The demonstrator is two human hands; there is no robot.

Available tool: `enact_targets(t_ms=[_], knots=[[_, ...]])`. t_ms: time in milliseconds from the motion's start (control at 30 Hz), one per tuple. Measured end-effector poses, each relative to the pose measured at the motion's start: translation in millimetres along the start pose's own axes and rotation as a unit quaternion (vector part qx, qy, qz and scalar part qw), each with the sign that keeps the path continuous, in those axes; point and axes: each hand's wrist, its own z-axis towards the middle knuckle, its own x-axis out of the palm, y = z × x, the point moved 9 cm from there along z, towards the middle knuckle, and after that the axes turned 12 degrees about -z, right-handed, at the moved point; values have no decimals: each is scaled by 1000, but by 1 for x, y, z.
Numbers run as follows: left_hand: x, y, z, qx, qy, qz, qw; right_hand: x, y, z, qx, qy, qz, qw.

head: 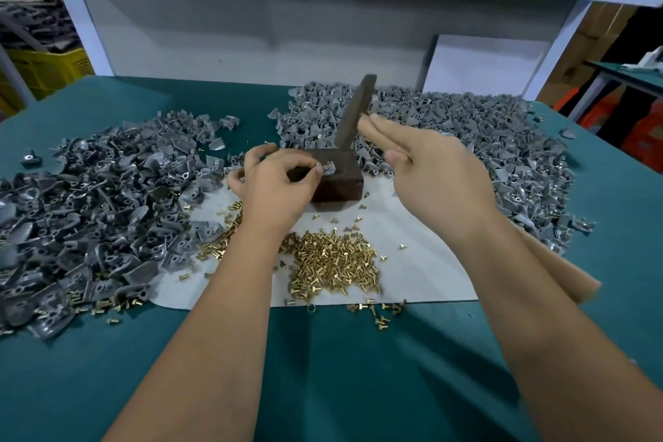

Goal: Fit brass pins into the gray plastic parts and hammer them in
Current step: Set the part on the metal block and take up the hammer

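Brass pin (327, 165) sits in gray part (330, 170) on block (333, 181), pinched by left hand (272, 183). Right hand (427, 169) grips hammer (353, 115), raised. Risk: off-centre blow hits fingertips (317, 169) or bends pin, since fingers are right beside it.

Counter (323, 370) has a teal cover. White cloth (412, 262) lies mid-counter, dark block (337, 183) on its far part, loose brass pins (333, 262) heaped on its near part, some spilled past the near edge of the cloth. Gray plastic parts: one pile (89, 212) toward left edge, another (484, 140) toward far right corner.
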Motion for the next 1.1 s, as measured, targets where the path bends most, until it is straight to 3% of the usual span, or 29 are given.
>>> enact_targets(t_ms=[100,267,400,533,667,800,933,1033,1100], knots=[[0,1,1,3,-6,-2,1000,-8,13,-3,-22,-67,-28,997],[0,4,0,-26,4,-2,1000,18,24,-3,-51,-10,-110,993],[1,7,0,-41,-2,-12,999,1,21,2,-34,-87,-84,992],[0,5,0,-34,8,-13,999,19,28,-4,-57,-20,-118,991],[1,7,0,-43,-1,-1,999,-2,28,3,-31,-95,-111,989],[0,7,0,-44,2,10,999,23,35,-3,-58,-5,-124,991],[0,8,0,-52,-2,-3,999,2,22,4,-11,-71,-72,995],[0,7,-1,-52,9,-1,999,23,31,-4,-39,-6,-103,994],[-1,7,0,-56,9,-1,998,21,24,1,-31,-3,-82,996]])
